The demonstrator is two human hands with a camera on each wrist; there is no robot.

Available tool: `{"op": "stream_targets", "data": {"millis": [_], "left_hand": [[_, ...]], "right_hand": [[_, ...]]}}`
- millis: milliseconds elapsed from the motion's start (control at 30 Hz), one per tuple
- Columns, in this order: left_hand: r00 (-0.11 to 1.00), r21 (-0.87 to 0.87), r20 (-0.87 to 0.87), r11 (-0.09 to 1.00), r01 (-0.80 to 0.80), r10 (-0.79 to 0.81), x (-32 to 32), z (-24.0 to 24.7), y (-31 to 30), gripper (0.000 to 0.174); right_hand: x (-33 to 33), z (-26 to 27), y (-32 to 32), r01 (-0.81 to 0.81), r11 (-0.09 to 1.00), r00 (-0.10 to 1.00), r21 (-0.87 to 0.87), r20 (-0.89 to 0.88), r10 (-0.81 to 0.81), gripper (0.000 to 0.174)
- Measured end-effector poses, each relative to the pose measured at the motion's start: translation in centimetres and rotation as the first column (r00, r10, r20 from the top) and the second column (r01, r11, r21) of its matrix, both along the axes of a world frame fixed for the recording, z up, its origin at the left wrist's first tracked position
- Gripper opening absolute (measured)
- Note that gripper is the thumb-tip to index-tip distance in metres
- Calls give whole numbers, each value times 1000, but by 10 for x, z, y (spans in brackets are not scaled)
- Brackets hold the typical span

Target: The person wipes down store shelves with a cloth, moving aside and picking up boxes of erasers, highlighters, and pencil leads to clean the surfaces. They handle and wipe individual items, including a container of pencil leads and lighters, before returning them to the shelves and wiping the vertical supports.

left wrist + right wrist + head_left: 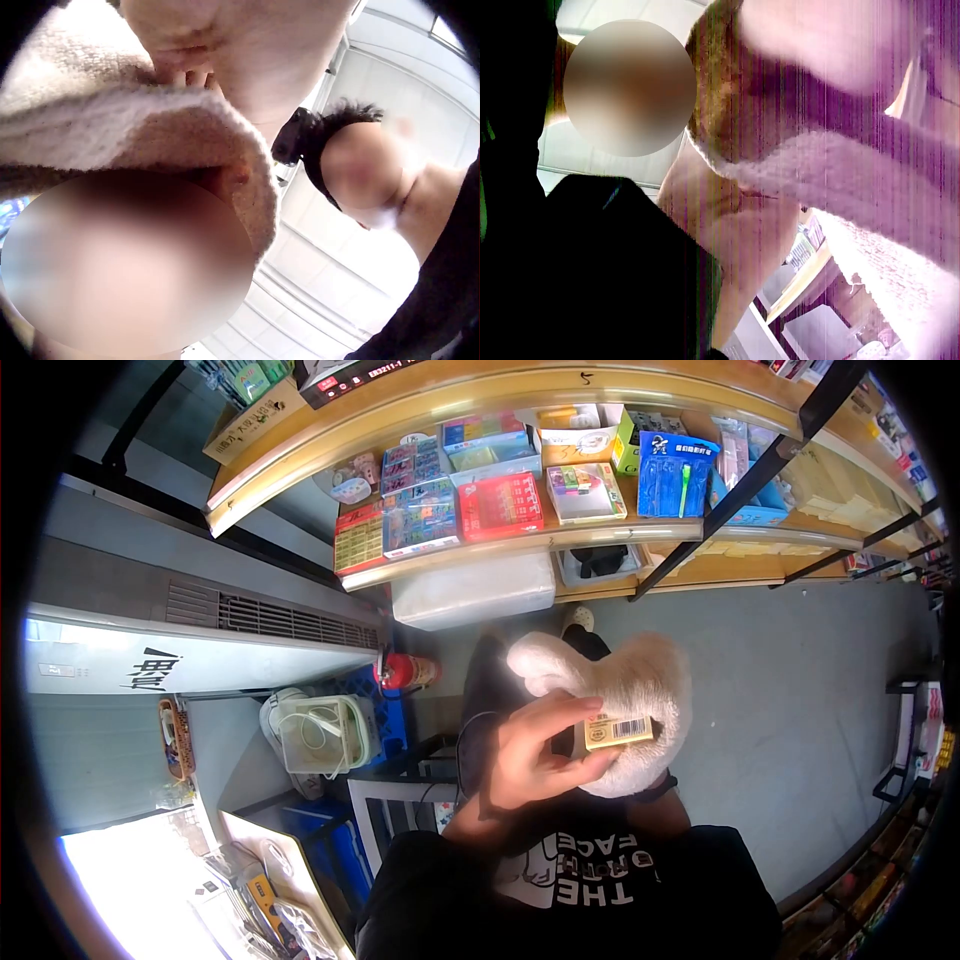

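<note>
My left hand (528,755) pinches a small yellow box (600,736) with a printed barcode between thumb and fingers. Just behind the box hangs a thick white towel (655,670), bunched and folded, which the left fingers overlap in the head view. The towel covers my right hand in that view; only the right forearm (660,815) shows below it. In the left wrist view, the left palm (247,52) lies close over the towel's folded edge (172,120). Part of my right hand (817,37) appears blurred beside the towel in the right wrist view, its fingers hidden.
Ahead stand wooden shelves (440,560) stocked with small boxes and packets, a white foam box (475,592) below. To the left are a fire extinguisher (408,671), a clear plastic bin (322,737) and a white air-conditioning unit (200,660). Grey floor (770,690) stretches to the right.
</note>
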State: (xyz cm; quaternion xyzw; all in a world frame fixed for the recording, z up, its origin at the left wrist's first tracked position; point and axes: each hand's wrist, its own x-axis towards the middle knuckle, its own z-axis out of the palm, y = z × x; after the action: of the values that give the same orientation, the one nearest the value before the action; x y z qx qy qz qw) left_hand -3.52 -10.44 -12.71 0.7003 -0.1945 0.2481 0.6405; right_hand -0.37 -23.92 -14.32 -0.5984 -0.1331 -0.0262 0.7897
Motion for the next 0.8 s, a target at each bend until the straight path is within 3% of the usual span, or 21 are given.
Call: {"op": "stream_targets", "data": {"millis": [200,800], "left_hand": [[988,75,151,997,22,-33,13,3,1,43],[999,-121,-9,992,30,-31,7,-1,-8,45]], "right_hand": [[3,1,1,-2,1000,1000,2,1,2,22],[2,3,-1,6,1000,1000,-19,4,-5,17]]}}
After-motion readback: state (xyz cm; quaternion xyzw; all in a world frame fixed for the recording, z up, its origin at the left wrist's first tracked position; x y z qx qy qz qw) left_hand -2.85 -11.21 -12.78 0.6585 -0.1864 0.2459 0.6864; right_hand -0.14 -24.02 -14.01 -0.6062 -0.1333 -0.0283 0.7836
